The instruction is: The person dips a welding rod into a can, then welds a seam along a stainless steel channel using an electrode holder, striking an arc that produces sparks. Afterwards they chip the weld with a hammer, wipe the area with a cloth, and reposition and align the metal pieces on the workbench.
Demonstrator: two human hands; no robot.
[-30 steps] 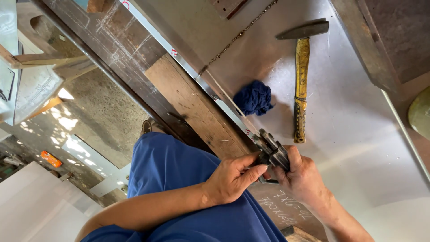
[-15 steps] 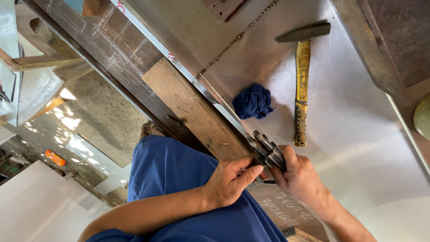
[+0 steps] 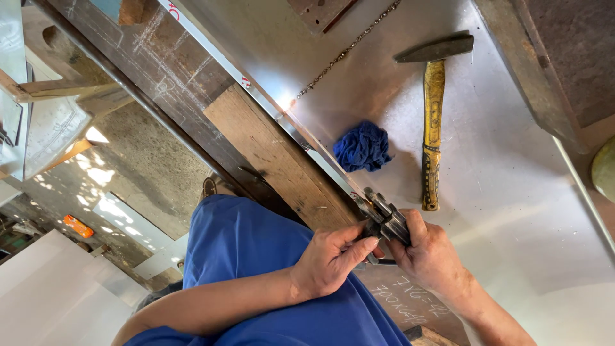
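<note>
Both my hands hold a dark ribbed metal part (image 3: 384,218) at the edge of a metal-topped bench (image 3: 512,192). My left hand (image 3: 330,256) pinches its near end between thumb and fingers. From the other side, my right hand (image 3: 429,253) wraps around the part, and the fingers hide its lower portion. My blue-trousered legs (image 3: 256,256) are below the hands.
A hammer with a yellow handle (image 3: 432,115) lies on the bench beyond the hands, and a crumpled blue rag (image 3: 362,146) sits beside it. A thin chain (image 3: 346,51) runs across the far bench top. A wooden beam (image 3: 269,147) borders the bench edge. Concrete floor lies at the left.
Both hands have stayed on the metal part at the bench edge, with only small finger shifts. The view has moved slightly.
</note>
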